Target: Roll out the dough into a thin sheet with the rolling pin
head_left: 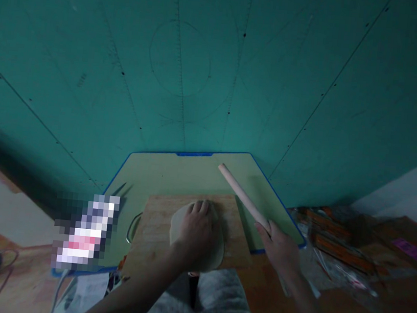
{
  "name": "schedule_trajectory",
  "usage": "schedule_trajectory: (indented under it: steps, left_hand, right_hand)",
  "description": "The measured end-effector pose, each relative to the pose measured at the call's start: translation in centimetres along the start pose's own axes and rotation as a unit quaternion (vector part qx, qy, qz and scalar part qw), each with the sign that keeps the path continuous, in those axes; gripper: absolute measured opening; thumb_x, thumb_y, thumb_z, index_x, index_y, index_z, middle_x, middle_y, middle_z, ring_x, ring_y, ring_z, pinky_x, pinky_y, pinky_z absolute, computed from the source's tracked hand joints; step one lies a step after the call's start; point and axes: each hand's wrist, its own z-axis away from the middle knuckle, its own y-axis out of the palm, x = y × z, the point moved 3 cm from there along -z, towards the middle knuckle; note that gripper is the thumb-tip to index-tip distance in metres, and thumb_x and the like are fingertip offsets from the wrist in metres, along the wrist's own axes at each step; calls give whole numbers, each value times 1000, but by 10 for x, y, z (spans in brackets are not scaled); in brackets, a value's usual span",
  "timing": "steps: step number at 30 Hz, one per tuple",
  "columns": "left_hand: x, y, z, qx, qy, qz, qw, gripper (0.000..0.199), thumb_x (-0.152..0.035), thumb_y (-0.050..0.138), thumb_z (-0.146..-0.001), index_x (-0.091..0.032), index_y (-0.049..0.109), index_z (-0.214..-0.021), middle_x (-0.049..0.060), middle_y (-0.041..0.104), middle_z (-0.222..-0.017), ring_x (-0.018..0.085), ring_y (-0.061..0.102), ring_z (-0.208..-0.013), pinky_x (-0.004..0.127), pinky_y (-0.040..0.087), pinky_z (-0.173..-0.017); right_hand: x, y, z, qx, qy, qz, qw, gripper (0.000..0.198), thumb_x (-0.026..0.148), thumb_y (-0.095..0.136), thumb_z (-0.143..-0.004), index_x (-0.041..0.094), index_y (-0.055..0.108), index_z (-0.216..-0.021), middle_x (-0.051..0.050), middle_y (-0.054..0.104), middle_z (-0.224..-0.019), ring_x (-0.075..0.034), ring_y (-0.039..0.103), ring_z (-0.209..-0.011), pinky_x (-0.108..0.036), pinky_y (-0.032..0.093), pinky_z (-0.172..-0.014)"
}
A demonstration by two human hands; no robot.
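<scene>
A flat, pale sheet of dough [214,253] lies on a wooden cutting board [152,239]. My left hand [197,227] rests on top of it, palm down, fingers stretched forward; it covers the dough's middle. In my right hand [277,242] is a thin wooden rolling pin [243,197], gripped at its near end. The pin slants up and to the left, above the right side of the board and apart from the dough.
Beneath the board is a pale green table top [177,173] with a blue rim. A metal handle [132,228] sticks out on the board's left. A pixelated patch hides something at left. Orange packages in plastic [343,248] lie right. A green wall [208,78] stands ahead.
</scene>
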Motion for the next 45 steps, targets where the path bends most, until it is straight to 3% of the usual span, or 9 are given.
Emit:
schedule_trajectory:
  steps: [3, 7, 10, 17, 25, 33, 37, 45]
  left_hand:
    - [-2, -2, -3, 9, -12, -7, 1000, 33, -27, 39, -96, -9, 65, -105, 17, 63, -111, 30, 56, -102, 45, 47, -88]
    - [3, 3, 2, -13, 2, 3, 1000, 36, -29, 42, -96, -8, 61, -117, 16, 60, -125, 31, 54, -115, 44, 44, -99]
    - [6, 9, 17, -32, 17, 9, 999, 41, -32, 46, -95, -8, 57, -127, 17, 56, -135, 32, 48, -127, 47, 39, -108]
    - [10, 13, 67, -63, 71, 34, 995, 54, -45, 55, -92, -18, 47, -138, 16, 47, -146, 34, 41, -136, 55, 37, -109]
    - [18, 13, 78, -39, 126, 27, 991, 77, -60, 67, -80, -18, 44, -140, 19, 45, -146, 37, 40, -137, 57, 37, -109]
    - [18, 9, 73, -39, 148, 34, 988, 65, -55, 66, -83, -21, 50, -135, 14, 50, -144, 33, 44, -135, 55, 38, -109]
    - [24, 4, 73, -50, 116, 41, 991, 46, -39, 59, -91, -21, 52, -134, 14, 49, -145, 30, 44, -135, 51, 39, -109]
    - [19, 2, 78, -36, 123, 53, 990, 56, -44, 68, -84, -19, 52, -131, 15, 50, -143, 33, 44, -134, 55, 37, -110]
  right_hand:
    - [4, -2, 2, 9, 2, 22, 1000, 31, 45, 46, -97, 20, 63, -90, -8, 71, -76, -22, 68, -71, -27, 33, -57]
    - [8, -5, 2, 21, 11, 37, 999, 31, 46, 45, -98, 21, 63, -93, -8, 72, -78, -22, 69, -74, -27, 33, -58]
    - [11, -7, 3, 28, 14, 52, 998, 33, 47, 43, -98, 21, 63, -94, -8, 72, -79, -23, 69, -74, -28, 34, -59]
    - [13, -7, 3, 17, 2, 76, 997, 33, 49, 46, -97, 20, 62, -91, -8, 71, -76, -22, 68, -71, -27, 30, -56]
    - [13, -5, 3, 4, -13, 94, 995, 35, 51, 47, -96, 20, 61, -88, -8, 71, -74, -22, 67, -70, -28, 32, -56]
    - [14, -7, 4, 12, -9, 92, 996, 34, 50, 47, -96, 20, 60, -88, -7, 71, -73, -21, 67, -69, -27, 30, -56]
    - [13, -5, 4, -1, -18, 83, 996, 34, 50, 47, -96, 19, 59, -88, -7, 70, -72, -22, 67, -68, -28, 28, -55]
    - [14, -6, 6, -5, -19, 84, 996, 36, 51, 45, -97, 19, 59, -86, -9, 70, -74, -23, 67, -69, -29, 27, -56]
